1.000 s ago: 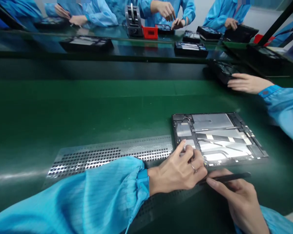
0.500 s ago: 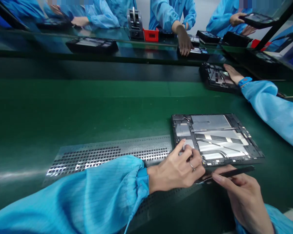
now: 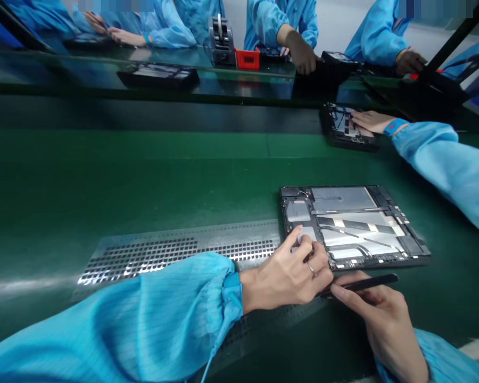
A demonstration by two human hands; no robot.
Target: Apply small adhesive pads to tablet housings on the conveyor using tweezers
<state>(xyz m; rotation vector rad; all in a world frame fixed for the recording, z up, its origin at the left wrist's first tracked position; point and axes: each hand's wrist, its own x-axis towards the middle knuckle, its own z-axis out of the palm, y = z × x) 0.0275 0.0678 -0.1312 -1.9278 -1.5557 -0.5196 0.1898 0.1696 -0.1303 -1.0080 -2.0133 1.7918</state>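
Note:
An opened tablet-like device (image 3: 359,199) with flat silver cells, ribbon cables and small boards lies on the green work surface. My left hand (image 3: 293,271) rests over its near left corner. The index finger reaches onto the device and the other fingers bend apart; the thumb and some fingertips are hidden. Just to the right, my right hand (image 3: 387,319) pinches black tweezers (image 3: 373,282) in front of the device's near edge. Their tips go out of sight by my left hand. Below my left forearm lies a clear sheet (image 3: 183,250) with rows of small dark, shiny squares.
A co-worker's hand (image 3: 369,121) from the right touches another opened device (image 3: 345,127). Across the raised ledge stand a further device (image 3: 159,75), a tape dispenser (image 3: 221,40) and a red bin (image 3: 247,58). Several people in blue sleeves work there.
My right hand and the tweezers have shifted slightly left, closer to my left hand. The co-worker's hand at right has moved left along with its device. Across the ledge, a device has been lifted and tilted.

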